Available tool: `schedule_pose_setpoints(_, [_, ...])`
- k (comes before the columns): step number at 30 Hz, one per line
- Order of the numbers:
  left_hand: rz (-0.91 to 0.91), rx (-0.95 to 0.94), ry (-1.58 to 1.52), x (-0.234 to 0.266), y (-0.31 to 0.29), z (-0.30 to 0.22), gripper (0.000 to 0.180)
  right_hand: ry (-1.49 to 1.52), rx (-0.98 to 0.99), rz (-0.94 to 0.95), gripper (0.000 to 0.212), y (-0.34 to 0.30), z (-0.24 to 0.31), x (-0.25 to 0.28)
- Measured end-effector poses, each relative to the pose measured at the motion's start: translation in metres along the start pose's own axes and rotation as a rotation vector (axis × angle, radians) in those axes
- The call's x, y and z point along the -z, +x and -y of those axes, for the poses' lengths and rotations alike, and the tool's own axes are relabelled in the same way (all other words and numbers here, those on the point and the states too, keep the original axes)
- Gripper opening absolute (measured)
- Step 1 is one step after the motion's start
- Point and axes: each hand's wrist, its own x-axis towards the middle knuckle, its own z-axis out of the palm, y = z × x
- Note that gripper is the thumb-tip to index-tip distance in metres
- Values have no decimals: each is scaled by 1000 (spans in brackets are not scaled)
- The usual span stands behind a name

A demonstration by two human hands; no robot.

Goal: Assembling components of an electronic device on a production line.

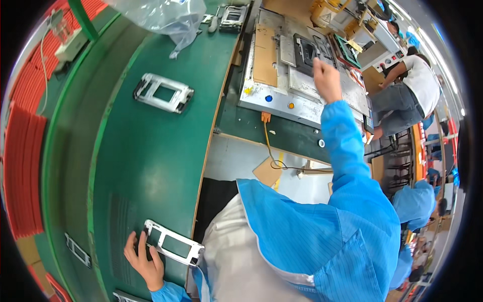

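My left hand (146, 261) is at the near end of the green bench, fingers stretched out and apart. Its fingertips lie beside a white rectangular frame (173, 242) with cut-out windows, close to the frame's dark corner. Reaching far to the right, my right hand (328, 81) is closed above a black fixture (305, 54) on a metal-topped machine (302, 106). Whatever its fingers hold, if anything, is hidden. A second white frame (163, 93), with black ends, rests farther up the bench.
A clear plastic bag (173, 20) hangs over the bench's far end, near more frames (233, 18). To the left, a green-edged channel holds another frame (78, 250); red stacked sheets (22, 171) stand beyond. An orange cable (269, 143) trails off the machine. A person (410, 85) stands at right.
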Motion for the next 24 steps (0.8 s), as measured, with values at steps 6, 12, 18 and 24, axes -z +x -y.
schedule_pose_setpoints(6, [-57,44,15,-3,-7,-1,38,-386,-246,168,51,104,-85,-38])
schedule_pose_setpoints(12, [-98,78,52,-2,-10,-3,38,-445,-165,375,50,112,-107,-61])
schedule_pose_setpoints(18, [-42,69,90,-1,-4,5,38,-331,-166,153,47,83,-130,46])
schedule_pose_setpoints(24, [-97,63,141,4,4,-9,32,-567,-325,393,51,40,-266,60])
